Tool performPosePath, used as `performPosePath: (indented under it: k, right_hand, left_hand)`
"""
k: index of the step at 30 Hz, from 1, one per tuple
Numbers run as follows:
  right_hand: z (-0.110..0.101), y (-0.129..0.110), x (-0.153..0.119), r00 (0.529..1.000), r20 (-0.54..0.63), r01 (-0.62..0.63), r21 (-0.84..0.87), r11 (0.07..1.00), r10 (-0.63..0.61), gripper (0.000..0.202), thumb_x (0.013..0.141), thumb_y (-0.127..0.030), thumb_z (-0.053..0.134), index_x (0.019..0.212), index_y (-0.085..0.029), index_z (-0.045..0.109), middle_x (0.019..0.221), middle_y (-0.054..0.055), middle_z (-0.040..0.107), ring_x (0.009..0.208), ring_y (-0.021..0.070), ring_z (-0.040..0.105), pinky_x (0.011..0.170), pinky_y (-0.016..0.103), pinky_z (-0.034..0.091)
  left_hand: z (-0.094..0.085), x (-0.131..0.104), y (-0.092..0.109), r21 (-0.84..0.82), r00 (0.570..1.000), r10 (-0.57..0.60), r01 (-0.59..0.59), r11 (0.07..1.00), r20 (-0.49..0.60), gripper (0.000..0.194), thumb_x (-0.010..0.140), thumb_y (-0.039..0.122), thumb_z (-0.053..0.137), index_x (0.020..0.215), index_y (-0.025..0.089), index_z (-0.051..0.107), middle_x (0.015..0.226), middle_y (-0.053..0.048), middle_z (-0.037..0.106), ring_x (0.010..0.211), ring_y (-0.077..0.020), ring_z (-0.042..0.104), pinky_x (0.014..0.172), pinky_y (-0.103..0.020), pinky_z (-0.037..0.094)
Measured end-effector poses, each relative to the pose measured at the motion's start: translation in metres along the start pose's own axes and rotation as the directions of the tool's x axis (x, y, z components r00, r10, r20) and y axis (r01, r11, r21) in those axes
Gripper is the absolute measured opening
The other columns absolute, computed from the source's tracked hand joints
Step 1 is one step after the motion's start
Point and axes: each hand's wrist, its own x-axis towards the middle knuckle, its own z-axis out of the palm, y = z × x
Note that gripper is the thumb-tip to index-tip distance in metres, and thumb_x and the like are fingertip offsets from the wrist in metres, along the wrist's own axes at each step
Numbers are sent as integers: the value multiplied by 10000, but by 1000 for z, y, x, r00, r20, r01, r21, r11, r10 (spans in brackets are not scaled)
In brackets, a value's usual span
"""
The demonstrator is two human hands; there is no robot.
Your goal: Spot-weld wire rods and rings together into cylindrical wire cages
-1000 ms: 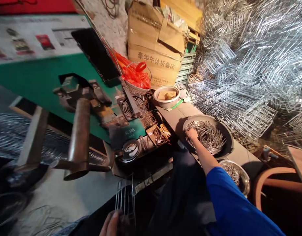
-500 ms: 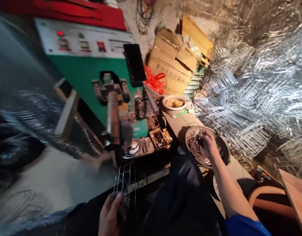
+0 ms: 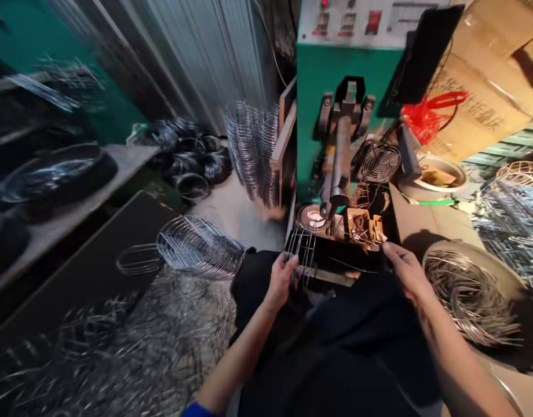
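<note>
My left hand (image 3: 283, 277) is closed on a small wire rack (image 3: 302, 246) of parallel metal rods, held above my lap in front of the machine. My right hand (image 3: 403, 267) is pinched at the right, fingertips together. A thin curved wire (image 3: 353, 267) runs leftward from near those fingertips towards the rack; the exact grip is hard to see. Just right of that hand, a round basin (image 3: 527, 289) holds many bent wire pieces (image 3: 470, 292). Ahead stands a green machine (image 3: 312, 75) with a thick metal cylinder arm (image 3: 342, 153) over a small dish (image 3: 302, 219).
A black phone (image 3: 427, 55) leans on the machine. Boxes of small parts (image 3: 366, 229) lie under the arm. Stacked wire rings (image 3: 253, 153) and a bundle of wire frames (image 3: 197, 246) stand left. A white bowl (image 3: 460, 174) and cardboard box (image 3: 479, 81) are right.
My view has swung left. My right hand has left the wire basin and moved towards the rack, with a thin wire now extending from it. My left hand still holds the rack.
</note>
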Motion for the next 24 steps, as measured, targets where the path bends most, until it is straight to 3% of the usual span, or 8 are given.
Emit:
performPosePath:
  k: [4, 8, 16, 24]
  right_hand:
    - [25, 10, 6, 988, -114, 103, -20, 994, -105, 528, 786, -612, 718, 558, -186, 506, 554, -36, 364, 528, 108, 319, 505, 250, 271]
    - [32, 30, 10, 970, -160, 186, 13, 982, -182, 613, 793, -521, 750, 509, -194, 316, 563, -49, 264, 554, 97, 249, 532, 254, 245]
    - [33, 32, 17, 981, -127, 152, 49, 987, -145, 635, 761, -552, 759, 525, -204, 283, 556, -51, 241, 540, 98, 244, 500, 245, 278]
    - [34, 42, 42, 975, -71, 212, -9, 977, -212, 616, 768, -547, 738, 527, -209, 283, 545, -53, 257, 538, 97, 231, 518, 262, 208]
  left_hand:
    - [2, -3, 6, -48, 1000, -1, 1, 999, -2, 447, 770, 573, 698, 815, 202, 452, 520, 89, 486, 341, -45, 359, 312, -147, 292]
    - [9, -4, 12, -59, 1000, 12, -12, 998, -4, 457, 756, 565, 716, 778, 208, 433, 478, 103, 445, 326, -42, 325, 307, -149, 295]
    - [25, 6, 7, -20, 998, 65, -65, 998, -4, 431, 766, 523, 734, 808, 217, 433, 462, 113, 429, 312, -55, 343, 309, -165, 307]
    - [41, 24, -5, 41, 994, 97, -95, 995, -46, 420, 762, 490, 763, 839, 205, 464, 541, 107, 435, 360, -48, 377, 339, -170, 358]
